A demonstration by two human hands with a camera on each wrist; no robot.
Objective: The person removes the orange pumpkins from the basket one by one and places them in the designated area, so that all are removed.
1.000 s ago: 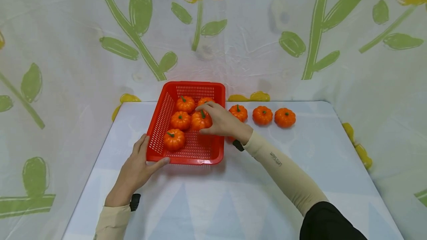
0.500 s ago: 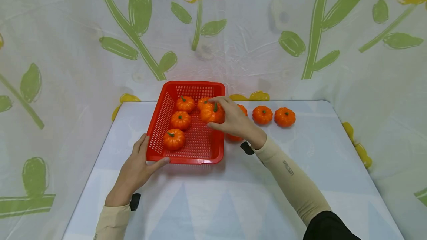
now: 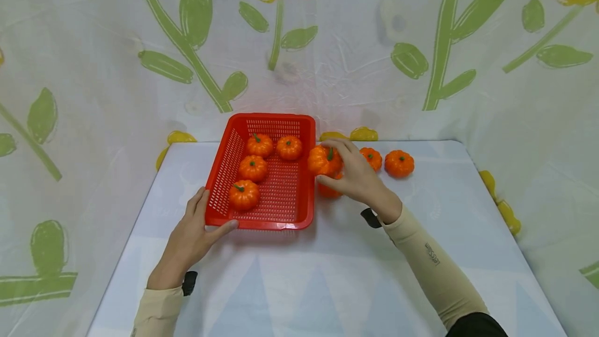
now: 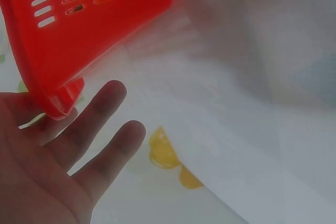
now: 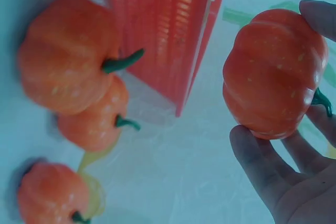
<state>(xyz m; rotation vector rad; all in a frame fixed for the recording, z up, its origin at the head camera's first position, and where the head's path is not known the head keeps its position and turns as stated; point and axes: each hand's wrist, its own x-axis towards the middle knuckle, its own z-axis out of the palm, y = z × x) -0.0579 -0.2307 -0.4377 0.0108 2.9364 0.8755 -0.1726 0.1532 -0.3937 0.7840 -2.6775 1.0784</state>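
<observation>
A small orange pumpkin with a green stem (image 3: 323, 161) is gripped between the thumb and fingers of my right hand (image 3: 360, 176), just outside the red basket's right rim. In the right wrist view this pumpkin (image 5: 273, 74) is held apart from the others. My left hand (image 3: 189, 238) rests at the near left corner of the red plastic basket (image 3: 262, 225), its thumb on the front rim. The left wrist view shows straight, spread fingers (image 4: 113, 153) by the basket's rim. Inside the basket sit several pumpkins (image 3: 253, 168), along its left side and at the back.
On the white table (image 3: 299, 285), a pumpkin (image 3: 329, 189) stands close to the basket's right side, partly hidden under the held one. Farther right are two more pumpkins, one partly behind my hand (image 3: 372, 156) and one in full view (image 3: 399, 164). A flowered curtain (image 3: 346, 66) hangs behind.
My right hand has lifted the pumpkin from inside the basket and carried it right, past the rim. The left hand and the basket have stayed in place.
</observation>
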